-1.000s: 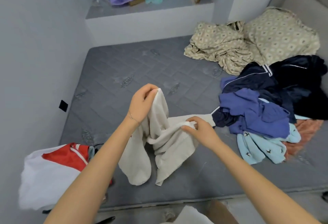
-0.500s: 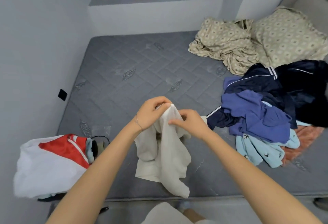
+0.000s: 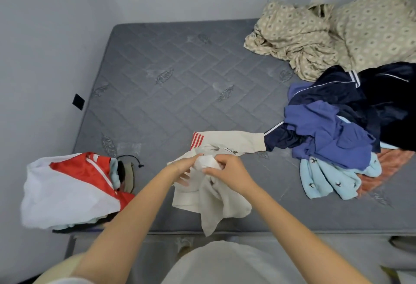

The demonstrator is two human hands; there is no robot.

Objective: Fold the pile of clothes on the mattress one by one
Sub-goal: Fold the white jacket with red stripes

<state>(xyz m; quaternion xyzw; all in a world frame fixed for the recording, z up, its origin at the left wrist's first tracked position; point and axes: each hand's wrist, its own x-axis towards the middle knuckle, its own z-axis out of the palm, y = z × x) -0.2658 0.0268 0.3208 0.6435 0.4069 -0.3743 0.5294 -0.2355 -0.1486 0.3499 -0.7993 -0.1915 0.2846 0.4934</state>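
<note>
Cream fabric garment, red-striped cuff: near centre of grey quilted mattress | left hand: grasping its bunched top | right hand: pinching same bunch | mixed clothes pile: right, apart from both hands

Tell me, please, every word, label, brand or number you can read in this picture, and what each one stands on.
No readable text anywhere in this view.
Beige garment: a small dark mark near its red stripes, too blurred to read.
Mattress: stitched leaf emblems only, no letters.
Light blue garment: a dark bird print, not text.
</note>
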